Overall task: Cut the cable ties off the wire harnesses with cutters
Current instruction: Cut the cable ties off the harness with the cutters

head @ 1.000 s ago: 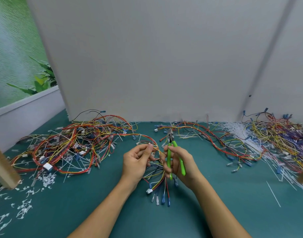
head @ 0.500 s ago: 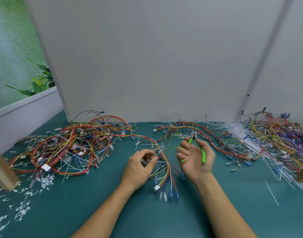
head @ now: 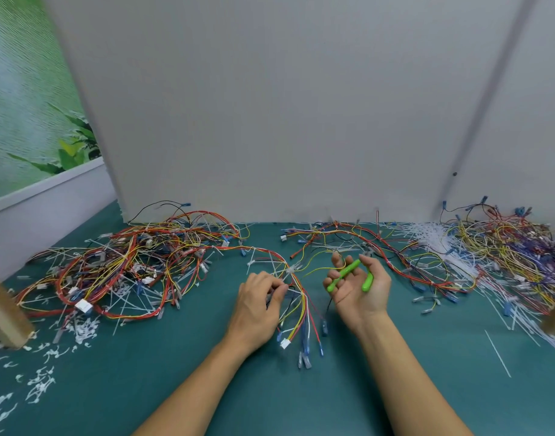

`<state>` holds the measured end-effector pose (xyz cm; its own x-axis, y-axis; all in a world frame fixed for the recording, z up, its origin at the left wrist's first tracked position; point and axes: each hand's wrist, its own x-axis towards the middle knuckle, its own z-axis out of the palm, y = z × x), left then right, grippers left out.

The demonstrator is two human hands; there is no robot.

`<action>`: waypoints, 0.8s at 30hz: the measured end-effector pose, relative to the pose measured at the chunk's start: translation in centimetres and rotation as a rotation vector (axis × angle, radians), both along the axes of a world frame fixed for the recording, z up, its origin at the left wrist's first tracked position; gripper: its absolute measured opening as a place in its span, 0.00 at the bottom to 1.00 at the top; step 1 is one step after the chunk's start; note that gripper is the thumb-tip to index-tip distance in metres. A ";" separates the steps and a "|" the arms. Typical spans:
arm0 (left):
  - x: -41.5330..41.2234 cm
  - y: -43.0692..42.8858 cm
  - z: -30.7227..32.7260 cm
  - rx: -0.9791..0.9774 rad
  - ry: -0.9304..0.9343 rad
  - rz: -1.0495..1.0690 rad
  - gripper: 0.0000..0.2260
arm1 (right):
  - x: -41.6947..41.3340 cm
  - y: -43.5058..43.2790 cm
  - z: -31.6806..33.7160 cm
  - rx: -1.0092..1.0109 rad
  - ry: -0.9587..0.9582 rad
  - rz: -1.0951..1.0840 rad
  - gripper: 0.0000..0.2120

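My left hand (head: 259, 305) pinches a wire harness (head: 303, 305) of red, yellow, white and blue wires at the table's middle; its loose ends with blue and white connectors fan toward me. A white cable tie (head: 291, 269) sits on the bundle just above my fingers. My right hand (head: 359, 286), palm up, holds the green-handled cutters (head: 348, 275) loosely, handles spread; the jaws are hidden behind my fingers. The cutters are to the right of the harness, apart from it.
A big tangle of harnesses (head: 125, 269) lies at left, more harnesses (head: 380, 250) at centre back, another pile (head: 505, 250) with long white ties at right. Cut tie scraps (head: 40, 385) litter the green mat. Wooden posts (head: 2, 313) stand at both sides. A grey wall (head: 270, 121) is behind.
My right hand drew the cutters away from the harness to the right and turned palm up, handles opening. My left hand lowered the harness toward the mat.
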<state>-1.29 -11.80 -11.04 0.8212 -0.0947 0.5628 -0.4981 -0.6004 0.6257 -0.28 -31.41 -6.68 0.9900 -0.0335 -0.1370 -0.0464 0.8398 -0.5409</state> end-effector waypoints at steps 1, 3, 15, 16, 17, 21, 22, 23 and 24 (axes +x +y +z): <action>-0.1 0.0 0.2 -0.035 -0.023 0.028 0.07 | 0.1 0.1 -0.1 -0.086 0.047 -0.037 0.08; -0.2 0.1 0.6 -0.123 -0.061 0.097 0.08 | 0.3 0.3 -0.3 -0.237 0.133 -0.105 0.08; 0.4 0.6 1.0 -0.473 -0.060 0.175 0.08 | -1.1 2.2 -0.1 -0.500 -0.300 -0.100 0.15; 0.4 0.6 0.8 -0.457 -0.054 0.168 0.08 | -1.3 2.5 0.0 -0.531 -0.336 -0.059 0.16; 0.4 0.5 0.7 -0.436 -0.039 0.161 0.08 | -1.5 2.7 0.1 -0.570 -0.354 -0.021 0.19; 0.2 0.3 0.3 -0.305 -0.081 0.200 0.07 | -1.8 3.5 0.0 -0.720 -0.332 0.079 0.18; 0.1 0.2 0.4 -0.286 -0.103 0.211 0.07 | -1.8 3.6 -0.1 -0.735 -0.312 0.093 0.17; 0.0 0.2 0.6 -0.280 -0.117 0.212 0.07 | -1.8 3.6 -0.1 -0.740 -0.289 0.105 0.17; 0.1 0.3 0.7 -0.278 -0.123 0.209 0.06 | -1.8 3.6 -0.1 -0.740 -0.271 0.120 0.17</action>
